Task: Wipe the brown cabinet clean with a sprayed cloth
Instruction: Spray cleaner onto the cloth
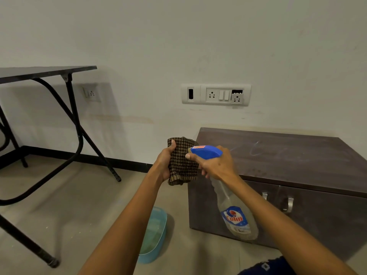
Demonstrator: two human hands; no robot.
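Observation:
My left hand [164, 163] grips a brown checked cloth [181, 162], held upright in front of me. My right hand [216, 165] holds a clear spray bottle [236, 215] with a blue trigger head, and the nozzle touches or nearly touches the cloth. The bottle carries a blue and red label. The low brown cabinet [288, 155] stands against the wall to the right, just behind and below my right hand. Its top shows dusty smears and light scribble marks. Two metal handles sit on its front doors.
A blue plastic basin [155, 237] lies on the tiled floor below my left forearm. A black-framed folding table [47, 72] stands at the left. A white socket and switch panel [216, 94] is on the wall above the cabinet.

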